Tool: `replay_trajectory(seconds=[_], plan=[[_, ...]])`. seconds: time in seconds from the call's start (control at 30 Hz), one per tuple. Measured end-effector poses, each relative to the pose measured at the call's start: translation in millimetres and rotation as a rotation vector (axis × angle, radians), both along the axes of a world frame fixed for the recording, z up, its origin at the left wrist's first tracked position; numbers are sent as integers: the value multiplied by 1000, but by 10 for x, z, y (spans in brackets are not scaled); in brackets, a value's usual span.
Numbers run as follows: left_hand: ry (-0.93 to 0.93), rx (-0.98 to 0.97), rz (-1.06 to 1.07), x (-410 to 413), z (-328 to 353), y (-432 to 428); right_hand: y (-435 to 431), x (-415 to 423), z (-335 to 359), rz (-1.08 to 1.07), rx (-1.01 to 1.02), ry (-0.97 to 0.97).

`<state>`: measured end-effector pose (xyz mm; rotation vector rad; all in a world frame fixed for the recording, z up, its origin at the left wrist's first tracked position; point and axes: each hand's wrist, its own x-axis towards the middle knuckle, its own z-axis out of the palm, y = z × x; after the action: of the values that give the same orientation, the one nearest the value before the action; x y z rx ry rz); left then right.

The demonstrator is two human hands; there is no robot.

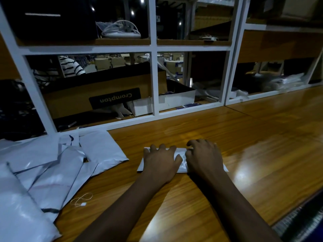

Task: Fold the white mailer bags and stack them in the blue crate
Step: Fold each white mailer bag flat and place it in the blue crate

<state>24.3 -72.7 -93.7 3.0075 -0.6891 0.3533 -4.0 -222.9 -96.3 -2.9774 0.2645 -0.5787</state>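
Head view: just below centre, the folded mailer bag (181, 163) lies on the wooden table (253, 137). Our left hand (161, 161) presses it with fingers spread and released, likely to set the crease. Our right hand (203, 158) bends its fingers over the far edge; pressing or grasping, we cannot tell. Unfolded bags (52, 163) wait at 9 o'clock.
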Motion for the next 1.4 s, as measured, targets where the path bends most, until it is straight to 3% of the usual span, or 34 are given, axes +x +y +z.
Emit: replay_trajectory(seconds=[0.13,0.3,0.43,0.57,0.73,0.93,1.13,1.27,1.4], plan=[[-56,35,-91,13,3,32,27,-16,-84,98,-207,166],[136,-77,-230,224,2,211,18,-31,-75,67,-218,190],[-57,-117,-240,185,51,120,-21,-16,-28,32,-167,135],[-185,-51,-280,190,-6,-11,23,-86,-65,50,-196,206],[-15,166,-168,181,-19,-61,37,-96,-35,64,-237,244],[261,239,-148,429,123,-174,-17,112,42,68,-221,288],[7,68,-114,330,-40,-194,24,107,-28,32,-263,226],[-21,181,-178,283,-67,-124,30,3,-61,60,-322,251],[-3,114,-185,250,-59,-97,25,14,-30,52,-299,280]])
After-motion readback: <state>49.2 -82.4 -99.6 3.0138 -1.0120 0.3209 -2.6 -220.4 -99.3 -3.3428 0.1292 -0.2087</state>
